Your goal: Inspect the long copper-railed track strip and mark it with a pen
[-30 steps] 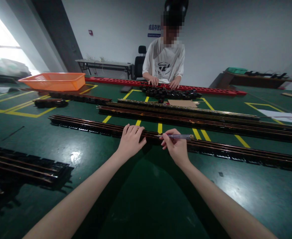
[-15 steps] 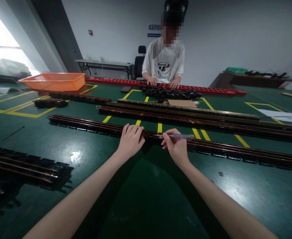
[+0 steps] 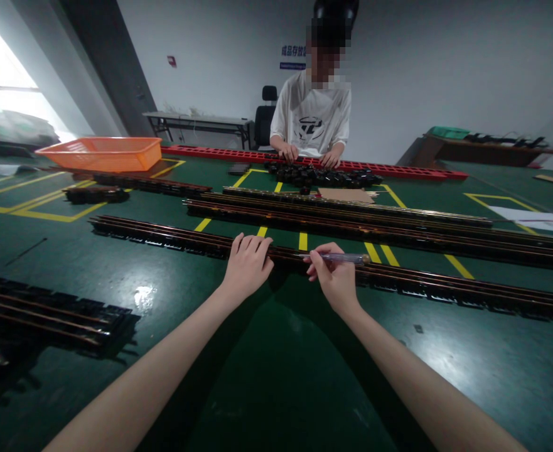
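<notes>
A long black strip with copper-coloured rods (image 3: 422, 280) lies across the green table in front of me. My left hand (image 3: 246, 263) is laid over it, fingers bent across the far side and thumb on the near side. In my right hand (image 3: 335, 280) is a slim screwdriver with a clear handle (image 3: 346, 257), pinched between thumb and fingers. It lies nearly level, its shaft pointing left along the strip between my hands. Whether the tip touches the strip I cannot tell.
Beyond are more rodded strips (image 3: 398, 237), a pile of black parts (image 3: 323, 176), cardboard (image 3: 346, 196) and a red slotted rail (image 3: 398, 171). A co-worker (image 3: 310, 113) stands behind it, hands on black parts. An orange basket (image 3: 102, 164) is far left; another strip (image 3: 45, 314) lies near left.
My right hand and the screwdriver have shifted very slightly to the right. My left hand stays in place on the strip.
</notes>
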`<act>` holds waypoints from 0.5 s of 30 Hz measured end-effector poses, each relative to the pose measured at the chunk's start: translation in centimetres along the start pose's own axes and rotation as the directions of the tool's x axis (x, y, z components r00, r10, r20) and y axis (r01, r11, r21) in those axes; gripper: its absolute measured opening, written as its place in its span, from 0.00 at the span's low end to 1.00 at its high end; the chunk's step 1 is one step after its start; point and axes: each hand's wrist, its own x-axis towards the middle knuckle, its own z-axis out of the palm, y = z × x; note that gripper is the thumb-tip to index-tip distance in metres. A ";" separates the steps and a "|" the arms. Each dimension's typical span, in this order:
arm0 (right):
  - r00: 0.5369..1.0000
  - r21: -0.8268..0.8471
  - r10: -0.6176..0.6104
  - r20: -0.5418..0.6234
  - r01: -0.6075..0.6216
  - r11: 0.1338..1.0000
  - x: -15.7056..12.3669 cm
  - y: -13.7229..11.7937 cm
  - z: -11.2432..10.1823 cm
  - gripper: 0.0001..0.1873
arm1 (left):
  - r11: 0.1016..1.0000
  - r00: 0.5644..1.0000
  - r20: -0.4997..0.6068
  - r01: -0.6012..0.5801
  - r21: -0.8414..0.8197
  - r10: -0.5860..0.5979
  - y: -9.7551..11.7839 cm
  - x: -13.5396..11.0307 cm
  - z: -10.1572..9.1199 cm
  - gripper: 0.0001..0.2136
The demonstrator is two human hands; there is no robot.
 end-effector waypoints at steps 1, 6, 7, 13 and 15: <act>1.000 0.004 0.002 0.002 -0.002 1.000 0.0 0.0 0.0 0.09 | 1.000 1.000 0.002 0.002 0.001 -0.002 0.0 0.0 0.0 0.16; 0.999 0.029 0.036 0.017 -0.036 0.999 0.1 0.1 0.0 0.10 | 1.000 0.999 0.034 0.011 -0.018 -0.011 -0.2 0.1 -0.1 0.15; 0.999 0.035 0.044 0.016 -0.044 0.998 0.1 0.1 0.0 0.10 | 1.000 0.999 0.036 0.012 -0.022 -0.012 -0.3 0.1 -0.1 0.14; 0.999 0.040 0.040 0.016 -0.041 0.998 0.1 0.2 0.1 0.10 | 0.999 0.999 0.031 0.021 -0.037 -0.020 -0.5 0.1 -0.1 0.14; 0.999 0.032 0.034 0.019 -0.034 0.999 0.1 0.1 0.1 0.10 | 0.999 0.999 0.029 0.026 -0.036 -0.025 -0.5 0.2 0.0 0.13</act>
